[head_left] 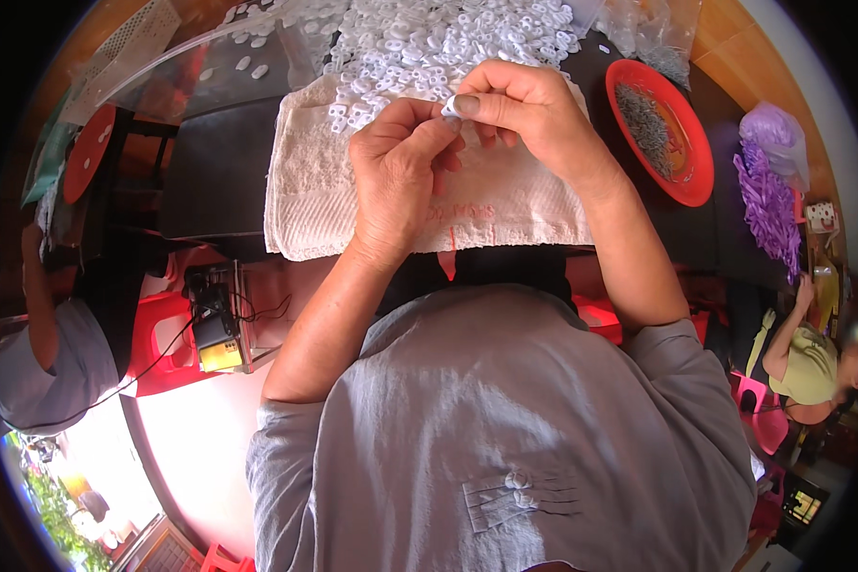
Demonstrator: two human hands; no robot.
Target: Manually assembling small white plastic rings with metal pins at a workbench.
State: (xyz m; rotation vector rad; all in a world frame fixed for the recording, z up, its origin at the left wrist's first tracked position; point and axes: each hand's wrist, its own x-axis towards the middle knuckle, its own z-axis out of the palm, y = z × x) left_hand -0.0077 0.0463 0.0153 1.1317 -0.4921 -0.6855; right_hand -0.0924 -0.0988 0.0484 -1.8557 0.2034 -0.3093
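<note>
Over a cream towel (515,210), my left hand (398,157) and my right hand (529,112) meet fingertip to fingertip. Between their thumbs and fingers they pinch one small white plastic piece (450,108), mostly covered by the fingertips. Both hands are closed. Just beyond them spreads a big heap of similar white oval pieces (448,38), many with two holes, the nearest lying on the towel. To the right of my right hand, a red oval dish (698,181) holds a pile of small grey metal parts (644,124).
A dark table (214,181) lies under the towel. Clear plastic bags (643,33) sit at the back right, purple strips (767,205) farther right. A white perforated basket (124,52) stands at the far left. Two other people work at either side, one in grey (67,353), one in yellow-green (810,367).
</note>
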